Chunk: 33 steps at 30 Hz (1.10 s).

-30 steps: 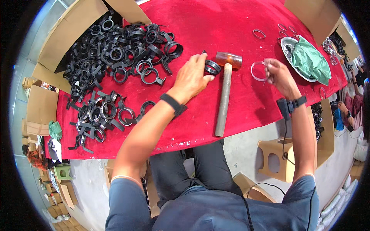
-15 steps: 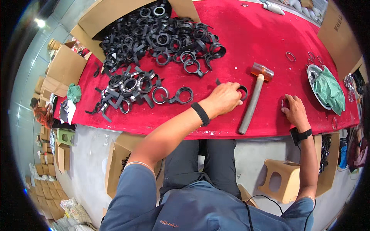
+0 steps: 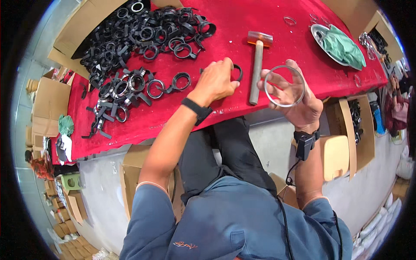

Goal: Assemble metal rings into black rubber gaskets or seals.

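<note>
My left hand is closed on a black ring part lying at the red cloth, its fingers hiding much of it. My right hand is raised above the table's front edge and holds a thin silvery metal ring, the palm showing behind it. Between the hands lies a mallet with a clear amber head and a grey handle. To the left of my left hand, a black ring part rests beside a group of black rings with silvery inserts.
A large heap of black ring parts spills from a cardboard box at the far left. A metal bowl with a green cloth stands right, near several loose metal rings. Below are a beige stool and an open carton.
My right hand has lifted off the cloth with the metal ring and turned palm up, moving left. My left hand stays at the black ring part. The whole view has shifted.
</note>
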Available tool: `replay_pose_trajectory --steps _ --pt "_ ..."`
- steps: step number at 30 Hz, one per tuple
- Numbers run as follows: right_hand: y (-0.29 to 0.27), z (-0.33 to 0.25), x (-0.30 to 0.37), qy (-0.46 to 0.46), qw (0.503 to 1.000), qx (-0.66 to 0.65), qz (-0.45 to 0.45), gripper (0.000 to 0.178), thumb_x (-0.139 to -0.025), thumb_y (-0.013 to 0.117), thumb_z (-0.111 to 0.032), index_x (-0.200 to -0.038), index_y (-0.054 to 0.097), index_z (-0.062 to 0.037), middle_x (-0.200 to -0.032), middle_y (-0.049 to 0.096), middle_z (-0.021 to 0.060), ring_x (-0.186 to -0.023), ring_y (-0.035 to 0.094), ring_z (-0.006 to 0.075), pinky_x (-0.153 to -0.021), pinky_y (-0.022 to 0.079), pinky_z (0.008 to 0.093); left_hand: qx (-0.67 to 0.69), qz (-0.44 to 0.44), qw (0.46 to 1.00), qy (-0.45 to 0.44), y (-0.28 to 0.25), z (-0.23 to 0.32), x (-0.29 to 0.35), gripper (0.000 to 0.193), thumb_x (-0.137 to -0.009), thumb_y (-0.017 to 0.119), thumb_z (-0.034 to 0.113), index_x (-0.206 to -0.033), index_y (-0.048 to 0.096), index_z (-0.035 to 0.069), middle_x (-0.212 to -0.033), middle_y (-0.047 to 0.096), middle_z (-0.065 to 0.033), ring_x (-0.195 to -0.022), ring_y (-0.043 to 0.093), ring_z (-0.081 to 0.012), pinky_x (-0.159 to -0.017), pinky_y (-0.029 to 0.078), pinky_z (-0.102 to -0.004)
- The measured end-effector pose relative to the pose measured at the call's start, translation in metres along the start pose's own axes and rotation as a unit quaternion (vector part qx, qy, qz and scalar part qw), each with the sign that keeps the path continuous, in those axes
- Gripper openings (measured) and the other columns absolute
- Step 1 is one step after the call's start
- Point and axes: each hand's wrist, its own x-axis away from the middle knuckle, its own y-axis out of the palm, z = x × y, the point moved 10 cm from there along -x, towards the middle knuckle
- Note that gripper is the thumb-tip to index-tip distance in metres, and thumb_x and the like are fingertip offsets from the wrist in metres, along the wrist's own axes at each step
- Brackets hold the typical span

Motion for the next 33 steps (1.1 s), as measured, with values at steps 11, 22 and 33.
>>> replay_pose_trajectory --steps 11,22,33 --pt "0.084 0.064 0.006 -0.037 0.974 0.034 -0.22 0.086 -0.092 0.08 -0.005 -0.166 0.038 -0.017 -0.165 0.028 0.0422 -0.154 0.035 0.0574 -0.119 0.047 0.0568 0.698 0.06 0.713 -0.002 -0.087 0.023 0.166 0.092 -0.085 0.084 0.005 -0.162 0.035 0.0 -0.154 0.053 -0.0244 -0.141 0.057 -0.03 -0.117 0.051 -0.045" --pt "0.105 0.108 0.0 0.095 0.982 -0.046 -0.159 0.043 -0.093 0.083 -0.018 -0.13 0.063 -0.0266 -0.16 0.033 0.0328 -0.153 0.031 0.0591 -0.114 0.05 0.0667 0.775 0.085 0.626 0.006 -0.099 0.012 0.212 0.098 -0.082 0.093 0.02 -0.16 0.038 -0.001 -0.157 0.051 -0.0292 -0.142 0.058 -0.0359 -0.117 0.052 -0.0511" --pt "0.104 0.099 0.006 0.035 0.995 0.01 -0.089 0.098 -0.092 0.081 -0.031 -0.17 0.026 -0.0061 -0.166 0.03 0.0391 -0.155 0.033 0.0569 -0.127 0.037 0.0562 0.74 0.09 0.667 -0.013 -0.094 0.012 0.22 0.11 -0.089 0.087 0.043 -0.167 0.024 -0.002 -0.157 0.045 -0.0395 -0.138 0.059 -0.0465 -0.112 0.054 -0.0523"
